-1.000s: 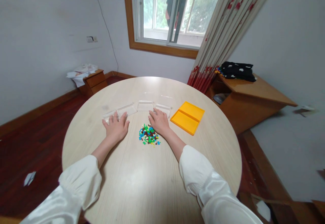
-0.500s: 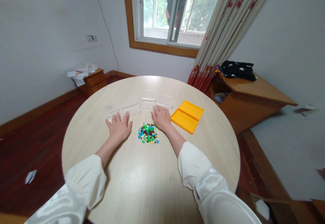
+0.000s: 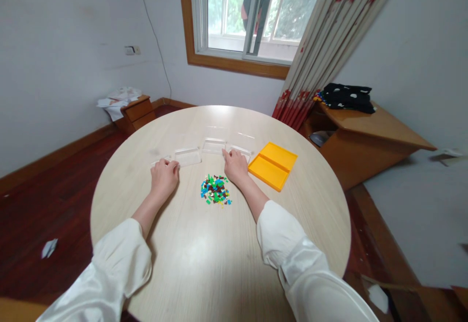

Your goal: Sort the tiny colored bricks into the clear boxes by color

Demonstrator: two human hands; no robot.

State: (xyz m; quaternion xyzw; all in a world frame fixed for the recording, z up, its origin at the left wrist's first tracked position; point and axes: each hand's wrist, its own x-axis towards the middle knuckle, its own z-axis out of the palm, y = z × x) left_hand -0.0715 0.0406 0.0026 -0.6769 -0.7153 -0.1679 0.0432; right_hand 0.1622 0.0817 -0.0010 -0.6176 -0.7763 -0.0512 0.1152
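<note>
Four would be too many to count, so several clear plastic boxes with raised lids stand in an arc across the table. My left hand [image 3: 164, 177] has its fingers drawn together at the leftmost clear plastic box [image 3: 160, 160], gripping its near edge and hiding much of it. At the rightmost clear plastic box [image 3: 242, 151], my right hand [image 3: 236, 166] is closed on the near edge, fingers curled. Two more clear boxes, a left one [image 3: 187, 157] and a right one [image 3: 214, 145], lie between the hands. A pile of small coloured building bricks [image 3: 215, 189] sits nearer me.
An open yellow case [image 3: 272, 166] lies right of my right hand. The round wooden table [image 3: 197, 263] has a window and curtain [image 3: 310, 44] behind it. A wooden cabinet with black cloth [image 3: 349, 98] stands at right, a small cabinet [image 3: 139, 112] at left.
The spread fingers of my left hand have drawn together at the leftmost box. My right hand's fingers have curled in at the rightmost box. The view has shifted slightly.
</note>
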